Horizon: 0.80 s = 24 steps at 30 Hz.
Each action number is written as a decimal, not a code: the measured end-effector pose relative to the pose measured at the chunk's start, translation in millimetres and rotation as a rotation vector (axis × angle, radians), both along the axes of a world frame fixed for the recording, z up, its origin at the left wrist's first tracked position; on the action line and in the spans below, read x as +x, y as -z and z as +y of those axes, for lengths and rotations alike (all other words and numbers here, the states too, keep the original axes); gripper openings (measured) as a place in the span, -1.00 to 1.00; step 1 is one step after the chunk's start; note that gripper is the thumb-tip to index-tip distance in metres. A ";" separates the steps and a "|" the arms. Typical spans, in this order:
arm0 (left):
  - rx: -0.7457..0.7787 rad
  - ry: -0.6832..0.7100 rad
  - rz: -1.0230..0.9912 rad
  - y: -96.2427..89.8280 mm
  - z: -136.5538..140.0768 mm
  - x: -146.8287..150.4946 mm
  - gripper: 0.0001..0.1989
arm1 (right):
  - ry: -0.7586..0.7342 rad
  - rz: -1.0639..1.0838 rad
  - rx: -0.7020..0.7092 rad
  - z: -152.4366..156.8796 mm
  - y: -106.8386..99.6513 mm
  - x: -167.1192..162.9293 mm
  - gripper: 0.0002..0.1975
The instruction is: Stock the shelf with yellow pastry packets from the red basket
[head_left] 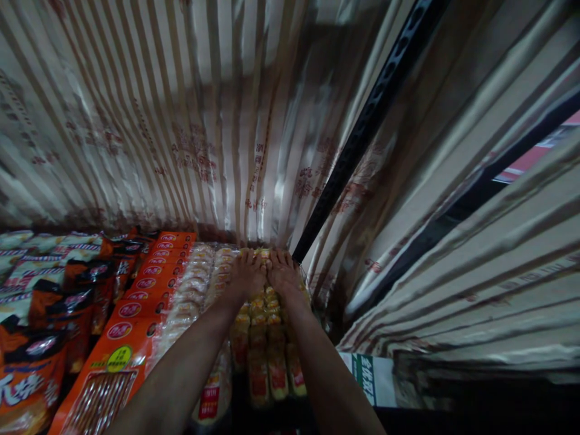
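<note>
Both arms reach forward over a shelf to the back end of rows of small yellow-wrapped snack packs (258,320) with red labels. My left hand (248,275) lies on the far packs, palm down, with fingers stretched toward the back. Close to its right, my right hand (284,273) rests on the same rows, fingers also stretched and slightly apart. Neither hand is wrapped round a pack. Left of my left hand run columns of clear-wrapped round pastries (188,296). The packs under both palms are hidden.
Orange snack packets (131,311) lie overlapped in a column on the left. Beyond them stand orange-and-black bags (34,368) and white-green bags (38,269). A black perforated post (362,130) rises at the right back corner. Pleated printed sheeting (203,121) hangs behind. A green-white label (371,377) sits lower right.
</note>
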<state>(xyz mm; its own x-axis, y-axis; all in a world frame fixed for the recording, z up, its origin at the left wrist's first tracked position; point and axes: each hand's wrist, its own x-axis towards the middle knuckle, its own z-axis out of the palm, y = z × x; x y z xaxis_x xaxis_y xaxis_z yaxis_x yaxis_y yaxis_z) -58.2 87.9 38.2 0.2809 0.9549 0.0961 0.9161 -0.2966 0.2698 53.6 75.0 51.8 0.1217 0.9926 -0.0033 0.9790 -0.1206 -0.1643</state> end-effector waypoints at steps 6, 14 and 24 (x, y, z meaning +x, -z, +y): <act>-0.011 0.007 0.015 0.0 -1.3 -1.3 -0.50 | -0.005 0.006 -0.009 -1.5 -8.7 -0.7 -0.51; -0.015 0.086 0.029 -13.3 -29.1 12.3 -0.47 | 0.130 0.083 0.082 -34.0 -24.5 14.2 -0.49; -0.146 0.196 0.121 -13.1 -55.3 17.2 -0.49 | -0.017 0.205 0.172 -61.1 1.6 12.2 -0.55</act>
